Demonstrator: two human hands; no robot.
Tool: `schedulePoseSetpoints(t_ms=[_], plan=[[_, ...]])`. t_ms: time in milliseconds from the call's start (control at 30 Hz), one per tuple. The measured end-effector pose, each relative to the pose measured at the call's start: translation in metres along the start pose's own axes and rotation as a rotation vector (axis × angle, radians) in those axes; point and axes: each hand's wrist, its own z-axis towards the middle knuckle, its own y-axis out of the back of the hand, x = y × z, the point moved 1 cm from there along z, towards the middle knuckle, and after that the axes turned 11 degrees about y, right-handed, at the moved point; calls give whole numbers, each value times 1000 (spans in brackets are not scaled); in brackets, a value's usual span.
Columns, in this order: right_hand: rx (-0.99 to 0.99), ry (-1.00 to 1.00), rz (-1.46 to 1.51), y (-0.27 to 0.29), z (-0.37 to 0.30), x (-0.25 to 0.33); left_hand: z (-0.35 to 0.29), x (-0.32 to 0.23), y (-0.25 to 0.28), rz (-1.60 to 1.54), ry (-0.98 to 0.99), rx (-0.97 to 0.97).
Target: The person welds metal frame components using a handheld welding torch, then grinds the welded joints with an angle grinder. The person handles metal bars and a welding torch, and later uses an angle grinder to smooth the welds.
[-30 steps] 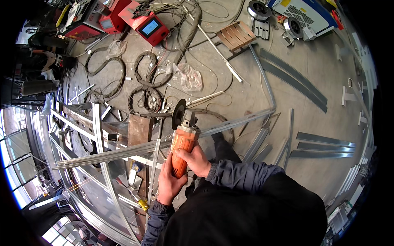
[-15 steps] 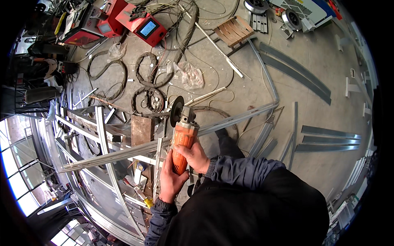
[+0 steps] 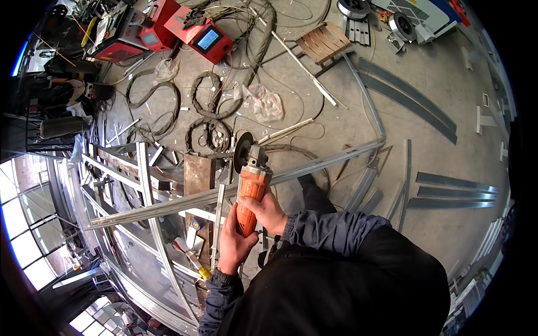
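An orange angle grinder [image 3: 253, 187] is held upright in front of me, its dark disc [image 3: 242, 152] at the far end, turned to the left. My right hand [image 3: 270, 214] wraps its body from the right, thumb across the casing. Lower down, my left hand [image 3: 234, 245] closes round the rear of the casing from the left. Beneath the tool, a bundle of long thin metal strips [image 3: 151, 213] runs across from lower left to upper right. A rusty brown steel piece [image 3: 199, 175] lies left of the grinder.
A welded metal frame [image 3: 147, 185] fills the left side. Coiled cables [image 3: 207, 137] and a clear plastic bag [image 3: 263, 103] lie on the floor ahead, near red welding machines [image 3: 210, 42]. A slatted wooden seat [image 3: 324, 42] stands beyond. Grey flat metal strips [image 3: 454, 193] rest at right.
The surroundings have shifted slightly to the right in view, as my head turned a little. Both hands keep the same hold on the angle grinder.
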Motion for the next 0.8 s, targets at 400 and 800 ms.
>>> schedulePoseSetpoints(t_ms=[400,800], plan=[[200,-80,53,-11,-23,9,-49,22,-13,-66,73,-141],[88,-174,211,11,-23,-8,-47,6,-22,110,85,-131]])
